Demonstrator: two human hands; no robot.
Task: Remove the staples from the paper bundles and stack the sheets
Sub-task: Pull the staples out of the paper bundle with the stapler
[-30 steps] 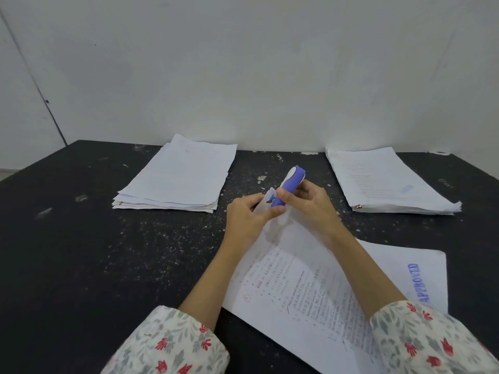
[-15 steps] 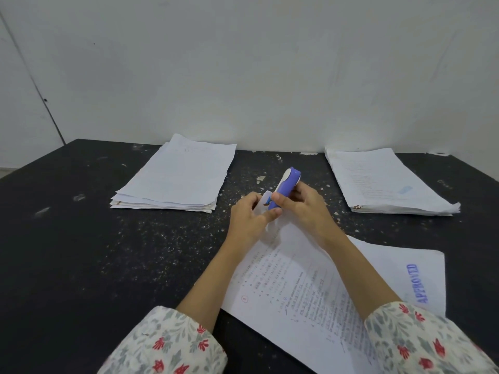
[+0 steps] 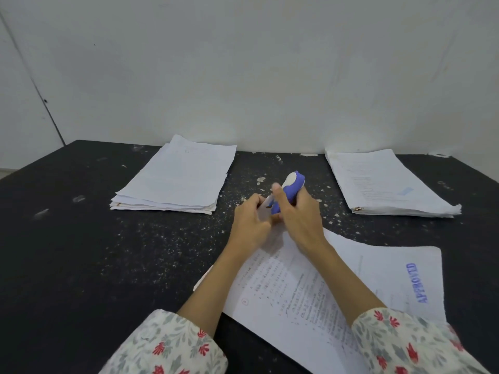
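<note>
Staple remover [image 3: 290, 190] tilted upright; right hand [image 3: 299, 214] grips it, left hand [image 3: 251, 222] apparently pinches bundle [image 3: 291, 287] corner.

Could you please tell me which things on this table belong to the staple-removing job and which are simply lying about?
Part of the job:
- blue staple remover, held in the right hand
- paper bundle, its corner pinched by the left hand
- left paper stack
- right paper stack

Lying about:
- APPROVED-stamped sheet under the bundle
- pale flecks on the black table
</note>
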